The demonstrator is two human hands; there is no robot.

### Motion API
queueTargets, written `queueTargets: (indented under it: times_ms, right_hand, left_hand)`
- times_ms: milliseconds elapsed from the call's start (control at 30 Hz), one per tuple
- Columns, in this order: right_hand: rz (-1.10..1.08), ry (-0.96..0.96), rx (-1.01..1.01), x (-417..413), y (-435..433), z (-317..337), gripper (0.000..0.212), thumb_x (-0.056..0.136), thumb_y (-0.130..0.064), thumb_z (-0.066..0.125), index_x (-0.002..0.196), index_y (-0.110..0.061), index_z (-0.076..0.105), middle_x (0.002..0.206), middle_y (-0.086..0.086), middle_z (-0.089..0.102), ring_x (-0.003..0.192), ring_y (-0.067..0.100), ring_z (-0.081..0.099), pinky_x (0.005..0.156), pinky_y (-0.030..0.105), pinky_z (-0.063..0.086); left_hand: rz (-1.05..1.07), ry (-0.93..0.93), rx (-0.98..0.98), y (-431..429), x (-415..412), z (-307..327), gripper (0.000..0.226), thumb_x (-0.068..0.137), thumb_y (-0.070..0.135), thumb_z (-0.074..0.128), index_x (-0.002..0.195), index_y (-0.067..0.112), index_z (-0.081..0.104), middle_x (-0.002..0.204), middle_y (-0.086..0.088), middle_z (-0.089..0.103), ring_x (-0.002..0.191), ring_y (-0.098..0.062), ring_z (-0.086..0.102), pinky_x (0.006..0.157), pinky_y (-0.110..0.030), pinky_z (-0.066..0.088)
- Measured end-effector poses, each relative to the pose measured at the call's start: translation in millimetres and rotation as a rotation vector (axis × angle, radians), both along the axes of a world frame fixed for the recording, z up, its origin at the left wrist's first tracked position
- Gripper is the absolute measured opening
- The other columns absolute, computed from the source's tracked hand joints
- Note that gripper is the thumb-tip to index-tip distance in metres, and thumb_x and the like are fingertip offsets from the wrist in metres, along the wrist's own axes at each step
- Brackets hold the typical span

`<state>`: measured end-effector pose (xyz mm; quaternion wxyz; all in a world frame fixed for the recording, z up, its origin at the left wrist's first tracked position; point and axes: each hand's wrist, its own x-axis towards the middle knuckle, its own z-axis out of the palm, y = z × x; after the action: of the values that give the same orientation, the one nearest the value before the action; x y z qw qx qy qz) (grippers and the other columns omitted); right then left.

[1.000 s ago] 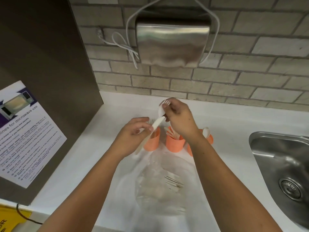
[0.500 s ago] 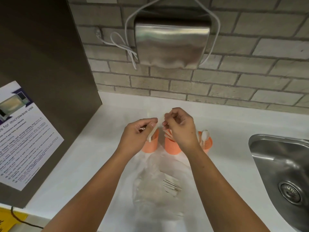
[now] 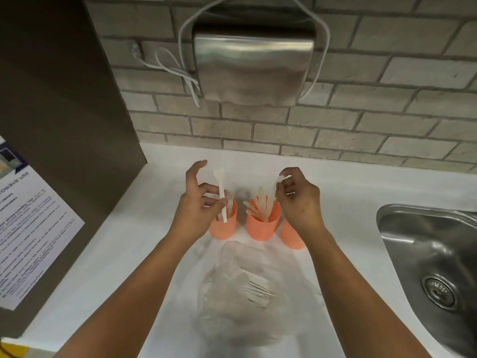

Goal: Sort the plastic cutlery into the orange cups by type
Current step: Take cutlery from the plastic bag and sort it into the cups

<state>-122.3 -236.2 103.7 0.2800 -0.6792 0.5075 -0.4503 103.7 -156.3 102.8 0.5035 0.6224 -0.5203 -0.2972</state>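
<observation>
1. Grip of the left hand (image 3: 196, 205) pinches a fork (image 3: 221, 187) upright, handle down over the left cup (image 3: 224, 229), just left of the middle cup (image 3: 262, 227).
2. Right hand (image 3: 299, 202) pinches a white piece (image 3: 278, 180) above the middle cup; its type is unclear.
3. Hands that were joined half a second ago are now apart, so two separate drops look imminent.
</observation>
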Motion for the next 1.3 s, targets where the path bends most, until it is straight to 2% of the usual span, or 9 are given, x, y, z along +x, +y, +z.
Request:
queueTargets:
  times_ms: [133, 400, 500, 633, 767, 867, 1000, 1133, 1300]
  right_hand:
    - [0.004, 0.022, 0.002, -2, -3, -2, 0.028, 0.096, -0.011, 0.059, 0.111, -0.034, 0.06, 0.073, -0.005, 0.066, 0.072, 0.02, 0.07, 0.075, 0.045, 0.058]
    - [0.025, 0.091, 0.014, -3, -12, -7, 0.022, 0.1, -0.016, 0.058, 0.112, -0.032, 0.067, 0.079, -0.005, 0.07, 0.076, 0.017, 0.071, 0.079, 0.042, 0.059]
    - [0.073, 0.239, -0.036, 5, -9, -5, 0.026, 0.099, -0.02, 0.062, 0.123, -0.027, 0.069, 0.108, -0.005, 0.068, 0.086, 0.009, 0.064, 0.086, 0.031, 0.056]
    - [0.15, 0.062, -0.042, 28, -2, 18, 0.033, 0.097, -0.029, 0.066, 0.13, -0.031, 0.066, 0.116, -0.012, 0.061, 0.092, 0.003, 0.062, 0.075, 0.01, 0.046]
    - [0.367, 0.051, -0.101, 60, 3, 32, 0.028, 0.098, -0.02, 0.066, 0.125, -0.028, 0.069, 0.111, -0.01, 0.064, 0.092, 0.008, 0.063, 0.076, 0.012, 0.046]
    - [0.324, -0.023, -0.193, 74, 3, 33, 0.015, 0.095, -0.005, 0.066, 0.103, -0.015, 0.074, 0.097, -0.005, 0.07, 0.082, 0.012, 0.065, 0.074, 0.017, 0.049]
    - [0.24, 0.046, -0.368, 76, -2, 32, 0.011, 0.094, 0.003, 0.064, 0.097, -0.006, 0.07, 0.091, 0.001, 0.07, 0.078, 0.011, 0.061, 0.074, 0.027, 0.052]
    - [0.182, 0.211, -0.532, 75, -5, 25, 0.019, 0.095, 0.004, 0.062, 0.107, -0.004, 0.073, 0.096, 0.006, 0.068, 0.077, 0.006, 0.054, 0.076, 0.016, 0.045]
    - [0.242, 0.299, -0.529, 79, -5, 12, 0.024, 0.09, 0.01, 0.064, 0.106, -0.004, 0.075, 0.096, 0.007, 0.066, 0.079, 0.02, 0.066, 0.075, 0.023, 0.051]
  left_hand:
    - [-0.038, 0.028, 0.012, -1, -2, 0, 0.11, 0.091, 0.009, 0.079, 0.159, 0.055, 0.007, 0.095, 0.001, 0.073, 0.077, -0.023, 0.078, 0.075, -0.037, 0.065]
    - [-0.076, 0.061, 0.076, -7, -5, -7, 0.089, 0.094, 0.012, 0.076, 0.152, 0.06, 0.029, 0.092, 0.003, 0.075, 0.082, -0.025, 0.077, 0.079, -0.047, 0.066]
    - [-0.036, 0.078, 0.064, -8, -5, -10, 0.08, 0.097, 0.013, 0.072, 0.15, 0.058, 0.031, 0.096, 0.0, 0.075, 0.081, -0.025, 0.078, 0.08, -0.047, 0.066]
    - [-0.078, 0.044, 0.03, -8, -1, -12, 0.073, 0.098, 0.015, 0.071, 0.143, 0.063, 0.038, 0.098, -0.005, 0.071, 0.077, -0.026, 0.078, 0.085, -0.051, 0.063]
    - [-0.116, -0.053, 0.026, -8, 2, -12, 0.069, 0.097, 0.012, 0.071, 0.143, 0.056, 0.043, 0.097, -0.005, 0.071, 0.074, -0.021, 0.075, 0.085, -0.046, 0.062]
    - [-0.11, -0.115, 0.017, -7, 6, -13, 0.06, 0.096, 0.015, 0.073, 0.142, 0.047, 0.049, 0.096, 0.001, 0.074, 0.081, -0.014, 0.074, 0.085, -0.037, 0.06]
    - [0.002, -0.122, -0.03, -4, 18, -15, 0.048, 0.095, 0.022, 0.075, 0.136, 0.042, 0.059, 0.106, 0.01, 0.074, 0.098, -0.005, 0.071, 0.082, -0.019, 0.056]
    - [0.155, -0.279, -0.033, -6, 35, -28, 0.047, 0.088, 0.033, 0.082, 0.132, 0.033, 0.064, 0.113, 0.01, 0.064, 0.093, -0.007, 0.065, 0.076, -0.017, 0.053]
    - [0.026, -0.44, 0.138, -9, 42, -48, 0.055, 0.086, 0.023, 0.084, 0.137, 0.027, 0.061, 0.116, 0.001, 0.057, 0.082, -0.006, 0.065, 0.081, -0.025, 0.057]
